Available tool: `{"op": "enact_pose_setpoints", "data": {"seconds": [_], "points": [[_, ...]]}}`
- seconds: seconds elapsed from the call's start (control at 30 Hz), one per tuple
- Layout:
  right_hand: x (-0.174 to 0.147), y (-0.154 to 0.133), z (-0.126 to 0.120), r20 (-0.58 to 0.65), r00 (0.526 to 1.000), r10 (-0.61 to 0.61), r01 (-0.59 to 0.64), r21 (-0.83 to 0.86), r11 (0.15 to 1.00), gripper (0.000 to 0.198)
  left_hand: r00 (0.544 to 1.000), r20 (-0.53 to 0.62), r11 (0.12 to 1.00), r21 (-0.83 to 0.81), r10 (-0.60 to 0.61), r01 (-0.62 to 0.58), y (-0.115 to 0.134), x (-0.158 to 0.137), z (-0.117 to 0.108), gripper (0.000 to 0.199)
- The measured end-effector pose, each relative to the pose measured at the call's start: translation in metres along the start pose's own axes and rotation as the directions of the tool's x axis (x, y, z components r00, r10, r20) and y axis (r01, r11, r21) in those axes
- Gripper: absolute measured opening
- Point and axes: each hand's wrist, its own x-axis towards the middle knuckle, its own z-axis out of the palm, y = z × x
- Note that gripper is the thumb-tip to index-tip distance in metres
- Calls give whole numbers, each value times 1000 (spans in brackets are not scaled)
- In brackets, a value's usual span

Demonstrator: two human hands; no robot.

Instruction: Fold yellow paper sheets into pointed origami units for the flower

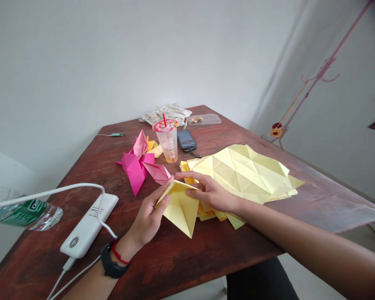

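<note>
Between my two hands is a folded sheet of pale yellow paper (181,207), tilted up above the table with one corner pointing down toward me. My left hand (152,210) pinches its left edge between thumb and fingers. On the upper right edge lies my right hand (210,191), thumb on the near side and fingers behind, gripping the paper. Just right of it spreads a stack of creased yellow sheets (243,171). Beyond my left hand sit folded pink papers (135,166), a light pink folded piece (157,171) and orange-yellow pieces (154,146).
A plastic drink cup (168,143) with a red straw stands behind the papers, beside a dark phone-like device (187,141). At left are a white power strip (90,227) with cables and a lying water bottle (28,212). Farther back are a clear tray (210,119) and crumpled white bags (165,113).
</note>
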Motion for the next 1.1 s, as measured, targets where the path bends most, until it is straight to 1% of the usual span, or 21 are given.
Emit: {"op": "enact_pose_setpoints", "data": {"seconds": [0.1,0.2,0.3,0.43,0.57,0.73,0.83,1.0,1.1], "points": [[1,2,0,-10,1000,-16,16,-16,1000,45,1000,-13,1000,5,10,-10,3,-1,2,37],[1,3,-1,-17,998,-58,57,-57,997,43,999,-20,999,27,31,-31,4,-2,2,37],[2,4,-1,-19,995,-95,93,-94,991,42,1000,-1,999,33,17,-17,1,-2,2,37],[2,4,-2,-15,993,-119,116,-131,985,39,1000,21,1000,23,5,-5,-2,-1,1,43],[3,4,-4,-34,991,-127,120,-155,981,35,997,51,996,55,66,-69,-3,0,0,47],[4,4,-7,-71,988,-136,120,-203,972,31,984,83,978,121,161,-170,-6,2,-5,42],[4,4,-9,-88,983,-159,142,-180,973,25,975,109,967,148,193,-208,-8,2,-7,40],[4,5,-10,-115,983,-143,126,-140,982,19,965,100,951,175,242,-256,-9,3,-9,36],[5,6,-10,-165,979,-119,101,-113,988,20,963,76,946,183,258,-268,-9,3,-10,34]]}}
